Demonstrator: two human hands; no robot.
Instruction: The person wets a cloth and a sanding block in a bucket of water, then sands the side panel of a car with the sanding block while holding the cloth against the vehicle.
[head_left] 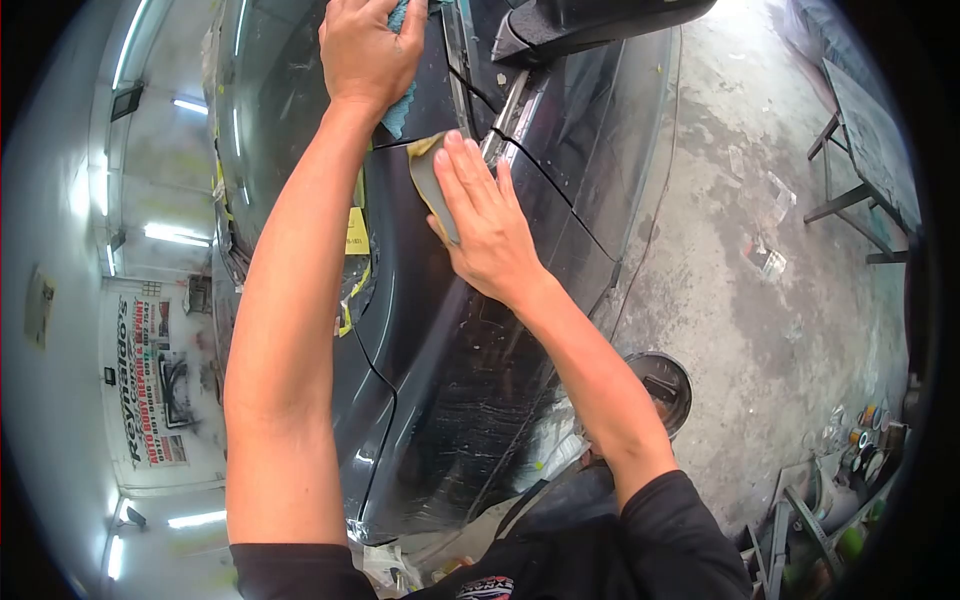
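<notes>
My left hand [368,55] is closed around a blue cloth [400,112] against the dark car near the windshield edge. Lower and to the right, my right hand [485,220] presses a folded piece of sandpaper [432,180] onto the car's dark panel [410,270]. The sandpaper is grey with a yellowish edge; my fingers lie together along it and the thumb rests at its near side. Part of the sheet is hidden under the fingers. Scuffs and whitish marks show on the lower panel.
A black side mirror [600,30] juts out above my right hand. A yellow label [357,232] sits left of the panel. On the right are a dark table [875,140], a round black container [660,390] and assorted cans [868,440] on the concrete floor [720,290].
</notes>
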